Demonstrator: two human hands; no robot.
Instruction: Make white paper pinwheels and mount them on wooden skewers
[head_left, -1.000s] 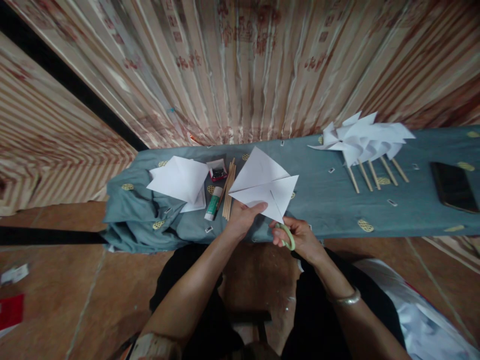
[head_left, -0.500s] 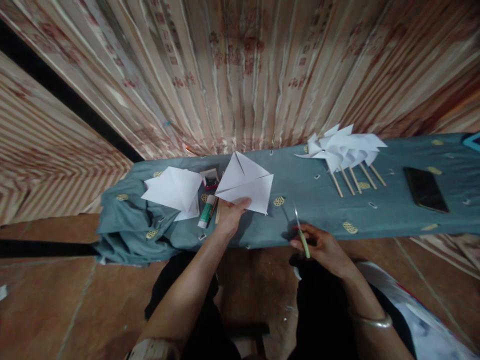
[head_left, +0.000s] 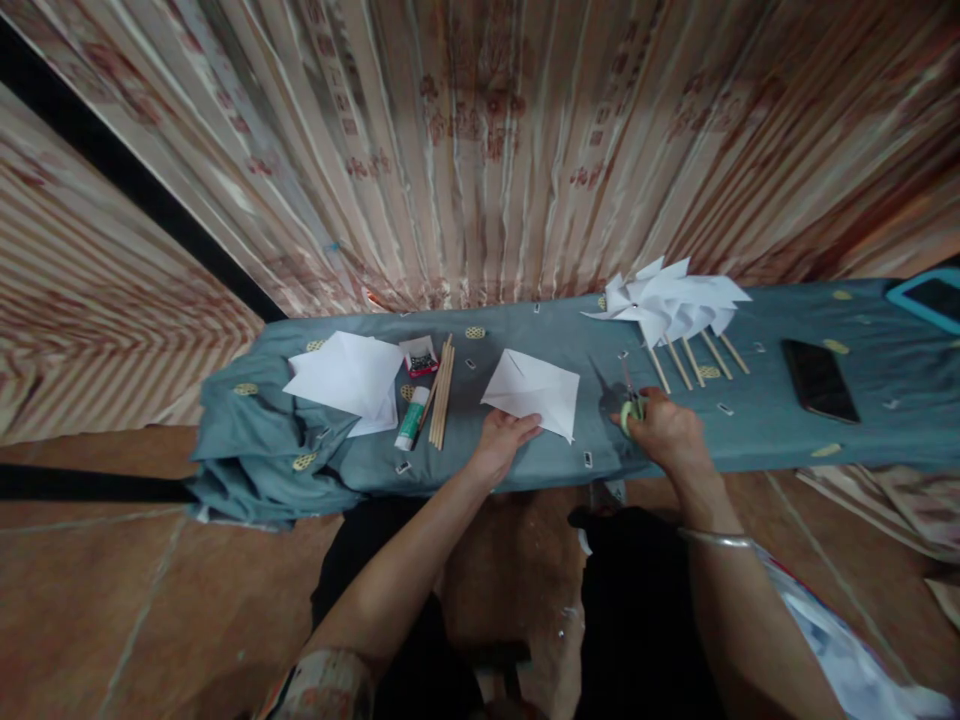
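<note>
Left hand [head_left: 506, 440]: pinches paper [head_left: 544, 385]; avoid creasing.
Right hand [head_left: 670, 428]: clasps scissors [head_left: 635, 409], right of that pinch; point them away.

We see smooth, matt white paper in the cut sheet [head_left: 538, 385] and again in the pinwheels [head_left: 679, 303] by the far edge of the bench [head_left: 739, 440], whose covering cloth [head_left: 255, 440] looks matt and, toward the left end, wrinkled. Our scissors [head_left: 634, 410] have pale, plastic-looking handles; the sticks [head_left: 443, 395] seem bare wood, the phone [head_left: 819, 380] dark and glossy, the bracelet [head_left: 716, 539] shiny metal.
</note>
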